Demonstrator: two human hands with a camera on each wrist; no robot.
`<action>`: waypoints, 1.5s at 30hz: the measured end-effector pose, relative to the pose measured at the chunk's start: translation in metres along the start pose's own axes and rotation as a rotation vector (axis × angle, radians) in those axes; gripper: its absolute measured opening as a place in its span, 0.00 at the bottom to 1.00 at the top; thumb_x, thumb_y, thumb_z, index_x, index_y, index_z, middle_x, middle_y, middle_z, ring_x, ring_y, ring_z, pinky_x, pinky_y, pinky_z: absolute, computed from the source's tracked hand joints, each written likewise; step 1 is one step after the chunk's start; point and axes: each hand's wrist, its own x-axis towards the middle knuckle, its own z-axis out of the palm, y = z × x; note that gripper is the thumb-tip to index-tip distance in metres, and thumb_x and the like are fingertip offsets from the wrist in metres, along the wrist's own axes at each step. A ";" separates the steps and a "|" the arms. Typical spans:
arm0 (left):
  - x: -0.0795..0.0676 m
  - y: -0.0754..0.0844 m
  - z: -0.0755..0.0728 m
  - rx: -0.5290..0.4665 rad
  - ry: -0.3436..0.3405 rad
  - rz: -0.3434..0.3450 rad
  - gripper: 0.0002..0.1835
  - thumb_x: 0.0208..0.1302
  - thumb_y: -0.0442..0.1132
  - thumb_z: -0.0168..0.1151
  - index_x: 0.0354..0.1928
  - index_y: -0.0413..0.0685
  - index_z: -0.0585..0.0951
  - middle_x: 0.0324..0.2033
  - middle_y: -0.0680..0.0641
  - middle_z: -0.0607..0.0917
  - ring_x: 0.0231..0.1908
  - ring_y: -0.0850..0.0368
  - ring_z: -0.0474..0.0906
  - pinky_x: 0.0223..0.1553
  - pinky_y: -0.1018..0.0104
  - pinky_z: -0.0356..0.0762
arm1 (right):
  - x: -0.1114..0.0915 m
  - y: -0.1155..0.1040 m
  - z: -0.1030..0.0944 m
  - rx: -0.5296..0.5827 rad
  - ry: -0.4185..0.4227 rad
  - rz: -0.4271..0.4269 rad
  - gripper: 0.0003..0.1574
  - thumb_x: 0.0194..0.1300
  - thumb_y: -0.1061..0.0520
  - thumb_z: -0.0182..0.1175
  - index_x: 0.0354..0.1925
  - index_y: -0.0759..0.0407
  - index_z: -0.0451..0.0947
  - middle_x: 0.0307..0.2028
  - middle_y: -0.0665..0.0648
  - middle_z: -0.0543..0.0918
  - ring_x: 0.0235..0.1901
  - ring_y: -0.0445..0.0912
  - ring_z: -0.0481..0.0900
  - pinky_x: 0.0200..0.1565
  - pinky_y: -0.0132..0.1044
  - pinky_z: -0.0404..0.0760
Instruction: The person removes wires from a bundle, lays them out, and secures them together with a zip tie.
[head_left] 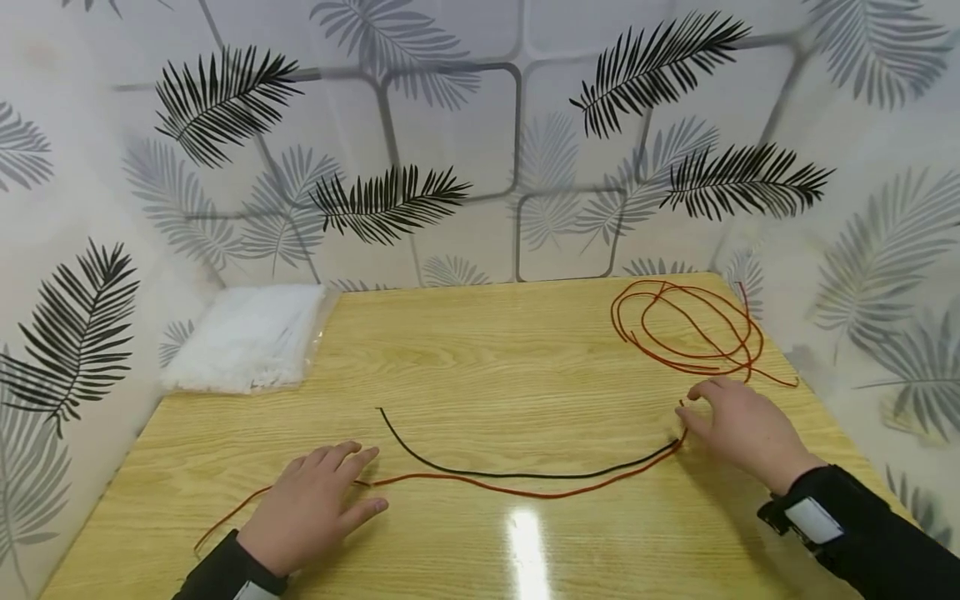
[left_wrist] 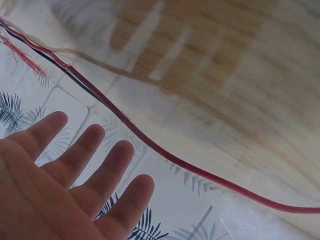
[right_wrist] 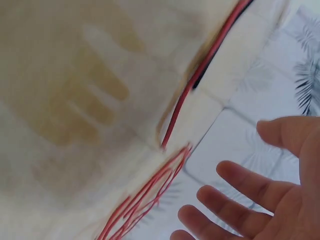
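Note:
Across the front of the table run a black wire and a longer red wire, close together toward the right and apart at the left. My left hand hovers over the red wire's left part, fingers spread and holding nothing, hiding a stretch of it from the head view. Beside the right ends of both wires is my right hand. The right wrist view shows its fingers loosely bent and apart from the red wire's end. The black wire stops short of that end.
A loose coil of red wire lies at the back right, just beyond my right hand. At the back left sits a clear plastic bag with white contents. The wood-grain table meets patterned walls behind and at the sides.

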 end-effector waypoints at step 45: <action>-0.012 -0.003 -0.004 -0.009 -0.029 -0.059 0.41 0.64 0.75 0.44 0.67 0.57 0.75 0.59 0.48 0.78 0.59 0.45 0.74 0.54 0.41 0.73 | 0.103 0.099 0.015 -0.032 -0.078 0.282 0.15 0.65 0.61 0.53 0.28 0.71 0.79 0.27 0.71 0.81 0.26 0.64 0.81 0.27 0.60 0.77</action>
